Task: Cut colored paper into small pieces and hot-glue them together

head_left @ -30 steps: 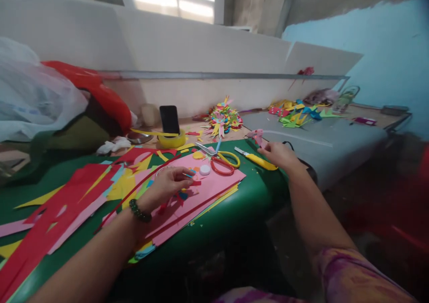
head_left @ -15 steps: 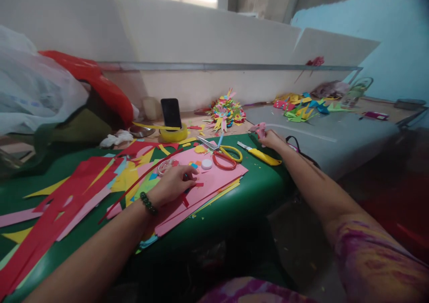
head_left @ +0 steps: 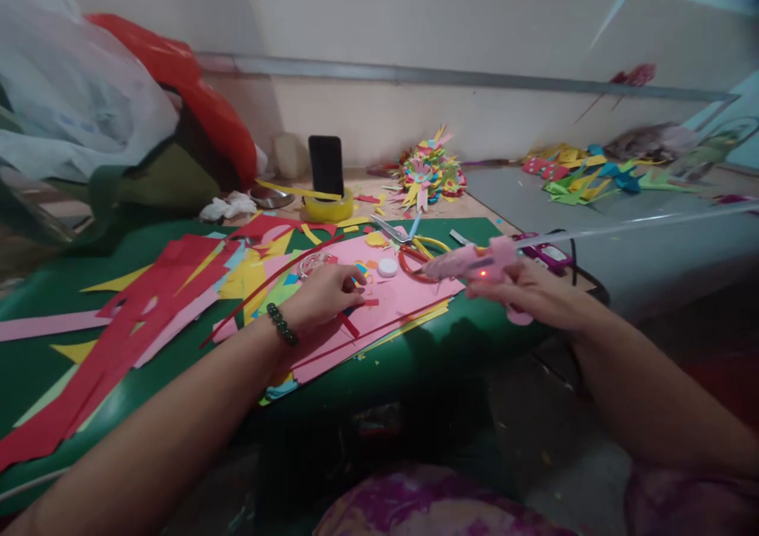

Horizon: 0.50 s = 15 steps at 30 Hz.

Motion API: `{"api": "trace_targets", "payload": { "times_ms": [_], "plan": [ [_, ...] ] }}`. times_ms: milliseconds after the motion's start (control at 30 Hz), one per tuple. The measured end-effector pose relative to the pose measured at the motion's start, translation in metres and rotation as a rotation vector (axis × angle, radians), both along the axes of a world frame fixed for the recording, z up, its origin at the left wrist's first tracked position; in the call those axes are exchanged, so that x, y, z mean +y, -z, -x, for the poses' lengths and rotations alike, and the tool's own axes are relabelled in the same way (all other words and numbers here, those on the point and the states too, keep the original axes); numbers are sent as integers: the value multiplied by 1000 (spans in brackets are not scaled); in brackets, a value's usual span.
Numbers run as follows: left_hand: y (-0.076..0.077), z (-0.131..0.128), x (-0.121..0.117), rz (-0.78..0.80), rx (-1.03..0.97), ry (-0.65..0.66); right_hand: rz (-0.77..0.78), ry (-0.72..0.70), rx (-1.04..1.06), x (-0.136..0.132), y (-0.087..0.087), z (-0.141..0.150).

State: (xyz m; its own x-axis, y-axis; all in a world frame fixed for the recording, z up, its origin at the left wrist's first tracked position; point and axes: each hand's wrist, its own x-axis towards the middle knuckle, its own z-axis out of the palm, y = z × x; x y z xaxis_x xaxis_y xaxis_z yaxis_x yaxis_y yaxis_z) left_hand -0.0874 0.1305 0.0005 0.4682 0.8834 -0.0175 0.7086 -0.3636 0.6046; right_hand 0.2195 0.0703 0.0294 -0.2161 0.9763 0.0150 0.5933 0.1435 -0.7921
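Observation:
My left hand (head_left: 326, 297), with a green bead bracelet (head_left: 281, 323) on the wrist, rests over a stack of pink paper (head_left: 409, 287). Its fingers are curled and pinched on a small red paper strip (head_left: 349, 326), whose ends show beside the thumb. My right hand (head_left: 527, 289) grips a pink hot glue gun (head_left: 468, 262) with a small red light on. The nozzle points left, above the red and yellow handles of the scissors (head_left: 409, 243). A white round cap (head_left: 387, 267) sits on the pink paper between the hands. Part of the cutter knife (head_left: 460, 238) is hidden behind the glue gun.
Red paper cutouts (head_left: 160, 299) spread over the green cover at left. Behind stand a phone (head_left: 326, 166), a yellow tape roll (head_left: 329, 206) and a colourful paper-flower cluster (head_left: 428, 174). Folded paper pieces (head_left: 584, 176) lie at right. A purple device (head_left: 549, 255) sits beyond my right hand.
My right hand has lifted the glue gun from the table's far right edge and brought it left and nearer, over the knife. My left hand keeps its place. The view has tilted down.

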Motion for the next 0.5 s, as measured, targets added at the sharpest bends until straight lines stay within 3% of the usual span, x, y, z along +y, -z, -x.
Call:
{"api": "trace_targets", "payload": {
  "times_ms": [100,200,500],
  "plan": [
    [-1,-1,-1,-10,14,-1,115,-135,-73,-8,2,31],
    [-1,-1,0,-26,17,3,145,-175,-105,-4,1,50],
    [2,1,0,-58,1,14,180,-144,-226,8,9,63]
  ]
}}
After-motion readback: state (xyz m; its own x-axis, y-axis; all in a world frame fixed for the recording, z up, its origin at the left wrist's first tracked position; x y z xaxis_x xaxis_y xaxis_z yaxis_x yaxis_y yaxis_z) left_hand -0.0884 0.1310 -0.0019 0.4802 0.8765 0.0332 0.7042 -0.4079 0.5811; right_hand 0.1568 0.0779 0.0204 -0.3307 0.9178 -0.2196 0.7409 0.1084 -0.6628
